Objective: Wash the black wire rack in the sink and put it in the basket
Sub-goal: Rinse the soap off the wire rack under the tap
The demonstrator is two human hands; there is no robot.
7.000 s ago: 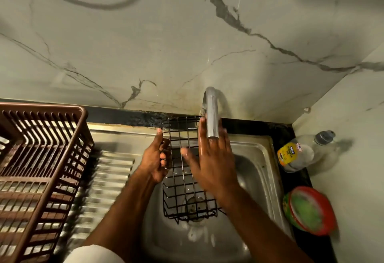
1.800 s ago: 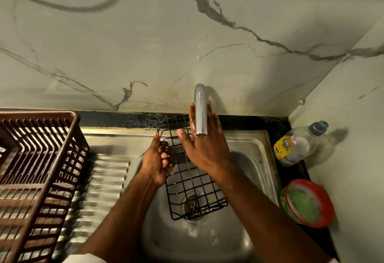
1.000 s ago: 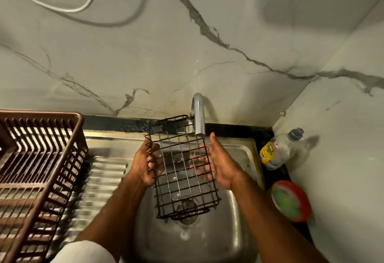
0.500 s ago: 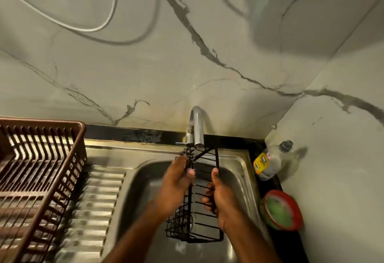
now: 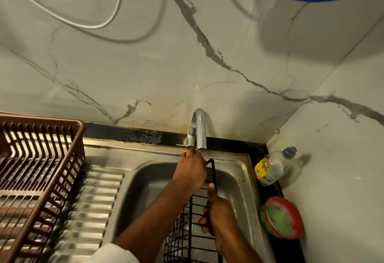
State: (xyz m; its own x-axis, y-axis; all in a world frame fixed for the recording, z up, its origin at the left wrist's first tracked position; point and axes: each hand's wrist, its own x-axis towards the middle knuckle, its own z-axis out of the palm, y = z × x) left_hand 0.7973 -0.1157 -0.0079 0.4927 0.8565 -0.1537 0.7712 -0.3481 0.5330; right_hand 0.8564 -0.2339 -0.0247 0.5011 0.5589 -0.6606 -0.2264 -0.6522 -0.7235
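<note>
The black wire rack [image 5: 192, 221] stands on edge inside the steel sink [image 5: 145, 179], its top corner just under the tap [image 5: 200, 129]. My right hand [image 5: 219, 217] grips the rack's right edge wire, thumb pointing up along it. My left hand [image 5: 190, 171] reaches over the rack's top, and its fingertips are at the tap's base beside the small lever. The back of the hand hides how those fingers lie. The brown plastic basket [image 5: 41, 118] sits on the counter at the far left.
A ribbed steel draining board [image 5: 89, 200] lies between basket and sink. A clear bottle with a yellow label [image 5: 270, 167] and a red-rimmed green container [image 5: 280, 218] sit on the black ledge at the right. Marble walls close in behind and to the right.
My left hand has let go of the rack and moved up to the tap's base. My right hand has slid lower on the rack, which now sits nearer the frame's bottom.
</note>
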